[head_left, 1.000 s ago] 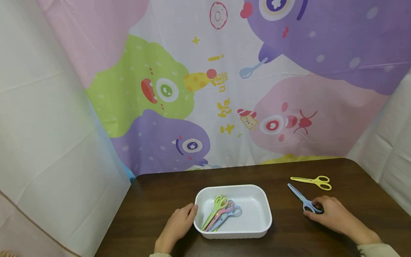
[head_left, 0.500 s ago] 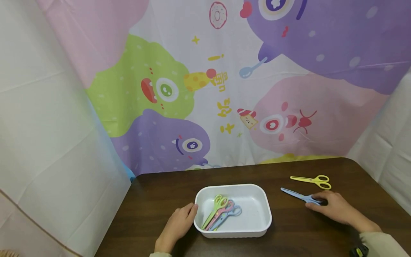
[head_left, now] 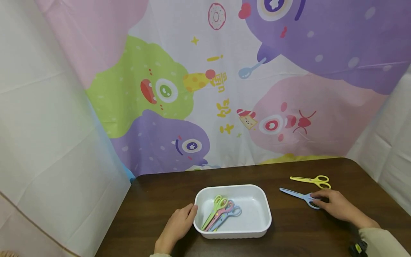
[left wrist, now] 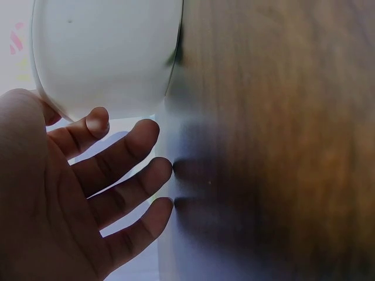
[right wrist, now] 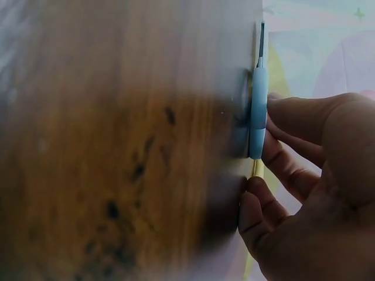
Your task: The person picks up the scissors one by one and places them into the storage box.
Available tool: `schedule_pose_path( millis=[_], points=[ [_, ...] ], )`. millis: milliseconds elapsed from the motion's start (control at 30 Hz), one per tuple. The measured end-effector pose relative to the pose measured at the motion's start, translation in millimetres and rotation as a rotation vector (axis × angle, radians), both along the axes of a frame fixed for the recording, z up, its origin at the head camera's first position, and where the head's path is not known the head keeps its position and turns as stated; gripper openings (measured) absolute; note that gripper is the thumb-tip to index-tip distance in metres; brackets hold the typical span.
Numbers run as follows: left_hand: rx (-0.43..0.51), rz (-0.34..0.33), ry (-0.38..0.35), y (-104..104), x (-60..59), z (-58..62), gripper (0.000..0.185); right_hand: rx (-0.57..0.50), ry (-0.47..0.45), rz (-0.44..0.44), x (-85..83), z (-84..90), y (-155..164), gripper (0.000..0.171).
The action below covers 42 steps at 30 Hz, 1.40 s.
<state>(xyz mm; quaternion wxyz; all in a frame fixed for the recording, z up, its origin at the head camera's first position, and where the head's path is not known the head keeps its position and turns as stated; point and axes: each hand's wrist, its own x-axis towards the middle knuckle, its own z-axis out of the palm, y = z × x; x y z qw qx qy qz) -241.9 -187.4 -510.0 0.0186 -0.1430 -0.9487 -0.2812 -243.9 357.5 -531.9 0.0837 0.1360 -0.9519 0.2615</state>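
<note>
Here, head view: the right hand [head_left: 334, 206] pinches the looped handle of the blue scissors [head_left: 298, 196], whose thin blades point away from the fingers toward the white tray [head_left: 265, 214]. The scissors lie on, or barely above, the dark wood-grain desk [head_left: 160, 200]; which cannot be told. Just beyond the fingertips lie the yellow scissors [head_left: 310, 180], apart from the blue pair. The left hand [head_left: 176, 226] rests with relaxed, nearly straight fingers against the tray's left wall. Inside the tray, green, pink and pale blue scissors [head_left: 221, 212] overlap. A cartoon-printed cloth [head_left: 224, 89] hangs behind.

Left wrist view: the fingers [left wrist: 126, 155] are spread and released, gripping nothing; the thumb tip meets the tray's rounded, smooth wall [left wrist: 105, 52], seemingly glossy moulded plastic. The desk surface [left wrist: 281, 140] beside the fingertips shows streaked brown grain.

Right wrist view: the fingers [right wrist: 293, 117] curl around the blue scissors [right wrist: 256, 111], seen edge-on as a slim matt plastic bar with a narrow tip. A yellow sliver shows below it between the fingers.

Risks, as a judgement: the pinch sits on one handle loop only, so the slim, smooth pair could pivot or slip out when raised; and the light tray, steadied merely by open fingers, could slide on the slick desk if nudged.
</note>
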Motion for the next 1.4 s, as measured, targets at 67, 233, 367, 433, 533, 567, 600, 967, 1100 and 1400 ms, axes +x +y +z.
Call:
schedule_pose_path(
  millis=[67,233,367,433,533,567,600,967,1100,1400],
  points=[
    [0.003,0.002,0.005,-0.1,0.4,-0.2,0.038,-0.002,0.007,0.007,-1.1,-0.3,0.6,0.024],
    [0.005,0.006,0.004,0.0,-0.4,-1.1,0.037,-0.015,-0.019,0.016,-4.4,0.5,2.7,0.023],
    [0.009,0.005,0.003,-0.1,-1.0,-1.9,0.037,-0.015,-0.045,0.023,-6.2,1.2,3.3,0.021],
    [0.008,0.006,0.006,-0.2,-1.2,-2.3,0.036,-0.009,-0.028,0.036,-6.9,0.1,3.1,0.020],
    [0.007,0.005,0.009,0.1,-1.1,-2.1,0.036,-0.003,0.059,0.081,-8.2,-3.2,2.8,0.018],
    [0.007,0.005,0.009,0.2,-1.2,-2.2,0.036,-0.004,0.091,0.102,-9.1,-4.5,3.1,0.018],
    [0.005,0.005,0.008,0.2,-1.4,-2.3,0.036,-0.004,0.131,0.122,-9.9,-5.8,3.2,0.018],
    [0.005,0.009,0.003,0.2,-0.8,-2.3,0.035,0.029,0.080,0.192,-12.4,-2.0,7.8,0.018],
    [0.000,0.007,0.005,0.5,-0.9,-2.8,0.035,0.066,-0.026,0.153,-10.8,4.1,8.3,0.019],
    [0.020,0.006,0.006,0.4,0.6,-2.7,0.034,0.066,-0.066,0.187,-11.3,7.1,8.9,0.022]
  ],
)
